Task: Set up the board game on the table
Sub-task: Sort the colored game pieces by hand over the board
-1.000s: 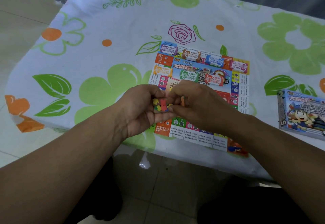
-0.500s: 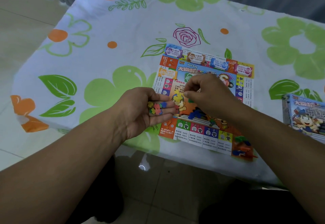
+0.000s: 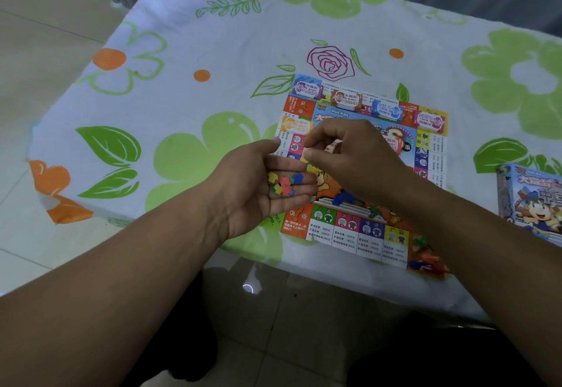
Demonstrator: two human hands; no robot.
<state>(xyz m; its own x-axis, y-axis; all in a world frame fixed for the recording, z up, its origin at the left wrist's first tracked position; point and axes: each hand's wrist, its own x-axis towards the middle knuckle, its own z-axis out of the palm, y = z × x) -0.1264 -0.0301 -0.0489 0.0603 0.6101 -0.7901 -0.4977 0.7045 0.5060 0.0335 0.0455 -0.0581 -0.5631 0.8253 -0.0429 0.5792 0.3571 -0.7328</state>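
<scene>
**A:** Where are the pieces now?

**B:** On the left hand point(image 3: 255, 186), which lies palm up at the board's point(image 3: 343, 231) left edge. Its fingers are straight and close together, pointing right over the edge. The small coloured pieces point(image 3: 284, 185) lie in a heap across them.

**A:** And the other hand?

**B:** The right hand point(image 3: 352, 158) hovers over the board's middle, fingers curled, thumb and forefinger drawn together. Its fingertips point(image 3: 313, 140) point left, just beyond the heap. I cannot tell whether they pinch a piece.

**A:** So which way does the next pick lie?

**B:** Down and slightly toward the person, I'd judge. The heap sits just on the near side of those fingertips, so it is a short reach for the right hand. More pieces point(image 3: 424, 254) lie on the board's near right corner, and the box point(image 3: 535, 201) sits well to the board's right.
</scene>
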